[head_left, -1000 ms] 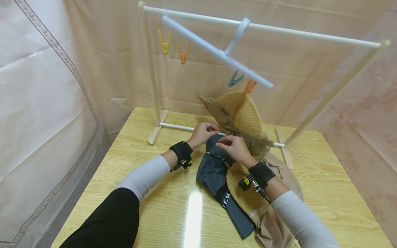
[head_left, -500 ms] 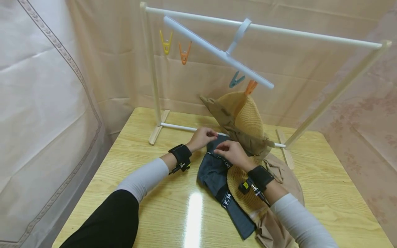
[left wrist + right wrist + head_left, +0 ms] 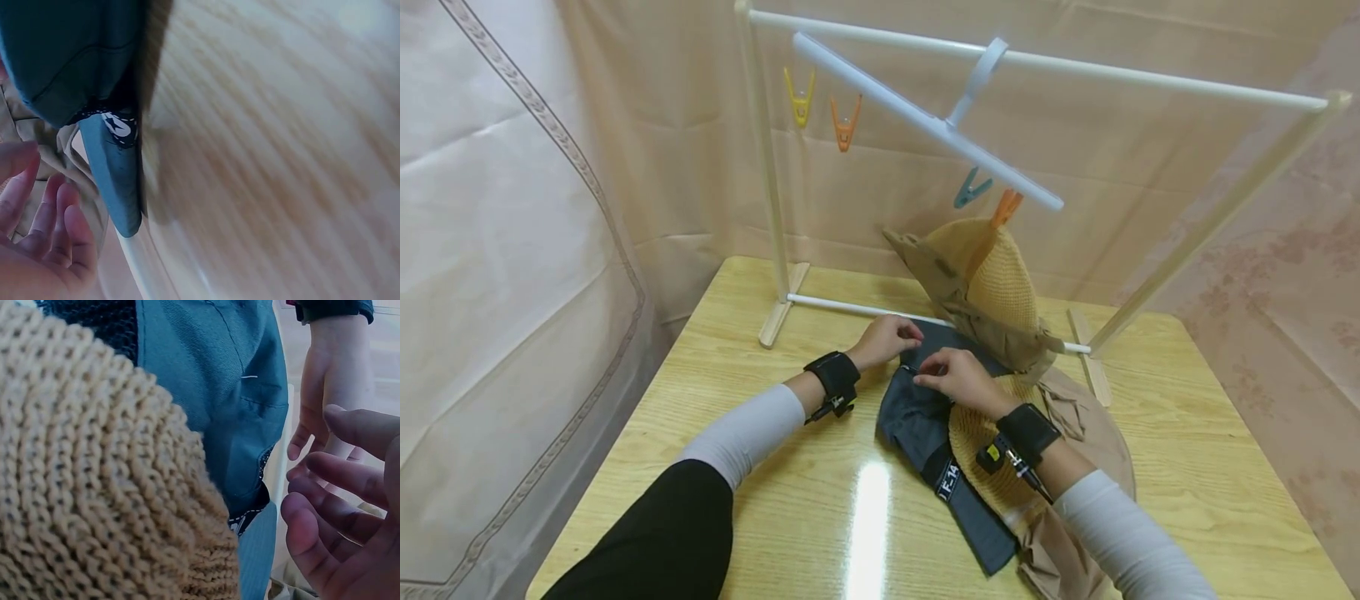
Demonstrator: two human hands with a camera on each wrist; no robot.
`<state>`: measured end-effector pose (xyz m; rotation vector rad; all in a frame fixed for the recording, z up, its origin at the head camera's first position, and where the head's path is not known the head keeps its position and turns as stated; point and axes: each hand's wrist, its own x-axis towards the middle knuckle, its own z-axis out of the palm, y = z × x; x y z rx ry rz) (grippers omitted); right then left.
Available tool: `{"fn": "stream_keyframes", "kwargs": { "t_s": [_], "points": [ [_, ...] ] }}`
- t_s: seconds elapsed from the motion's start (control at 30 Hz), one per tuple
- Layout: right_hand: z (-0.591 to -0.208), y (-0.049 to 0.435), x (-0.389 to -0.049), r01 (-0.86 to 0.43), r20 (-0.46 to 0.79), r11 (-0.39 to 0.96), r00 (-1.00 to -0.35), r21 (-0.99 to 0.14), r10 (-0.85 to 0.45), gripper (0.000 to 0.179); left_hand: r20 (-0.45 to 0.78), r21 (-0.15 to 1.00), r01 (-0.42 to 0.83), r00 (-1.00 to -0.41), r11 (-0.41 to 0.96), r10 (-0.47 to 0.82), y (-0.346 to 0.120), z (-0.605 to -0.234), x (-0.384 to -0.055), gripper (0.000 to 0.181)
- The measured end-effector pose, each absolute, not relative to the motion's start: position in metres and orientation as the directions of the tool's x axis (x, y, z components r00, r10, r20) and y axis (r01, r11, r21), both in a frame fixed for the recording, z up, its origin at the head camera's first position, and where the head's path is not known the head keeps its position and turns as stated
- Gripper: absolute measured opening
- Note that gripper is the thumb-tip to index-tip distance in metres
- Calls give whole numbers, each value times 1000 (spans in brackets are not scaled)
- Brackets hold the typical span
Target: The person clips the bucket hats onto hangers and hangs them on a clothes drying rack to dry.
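A dark blue-grey cloth piece (image 3: 913, 425) with a black lettered band (image 3: 947, 479) lies on the table under and between the hands. My left hand (image 3: 882, 342) is over its upper left edge, fingers loosely bent. Close by, my right hand (image 3: 961, 382) hovers above the same cloth with curved fingers. Both wrist views show gaps between fingers and thumbs, with nothing held in either hand. A tan knitted piece (image 3: 988, 450) lies beside the dark cloth, partly hidden by the right forearm. Behind, a tan knit-and-khaki piece (image 3: 1003, 279) hangs from an orange clip (image 3: 1006, 208).
A pale rod rack (image 3: 1150, 81) stands on the wooden table (image 3: 775, 533), its low bar (image 3: 835, 307) crossing behind the hands. From its top hangs a tilted white hanger (image 3: 917, 117) with a yellow clip (image 3: 800, 98), another orange clip (image 3: 845, 125) and a teal clip (image 3: 972, 190).
Both hands have drawn back slightly toward the person, off the far end of the dark cloth. Its far flap now shows more and spreads wider to the right.
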<state>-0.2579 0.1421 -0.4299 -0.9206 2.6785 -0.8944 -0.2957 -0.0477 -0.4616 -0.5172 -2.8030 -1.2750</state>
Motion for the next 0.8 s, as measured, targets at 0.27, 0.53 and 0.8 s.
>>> {"fn": "stream_keyframes", "kwargs": {
  "t_s": [0.27,0.53,0.8],
  "points": [
    [-435,140,-252,-536,-24,626,-749,-567,-662,23,111,725,293,-943,623,315,-49,-468,-292,16],
    [-439,139,-253,-574,-56,615,-705,-540,-707,22,72,700,286,-940,655,334,-50,-467,-291,17],
    [-441,140,-251,-585,-144,593,-634,-553,-760,24,27,684,286,-929,672,368,-49,-468,-290,16]
  ]
}}
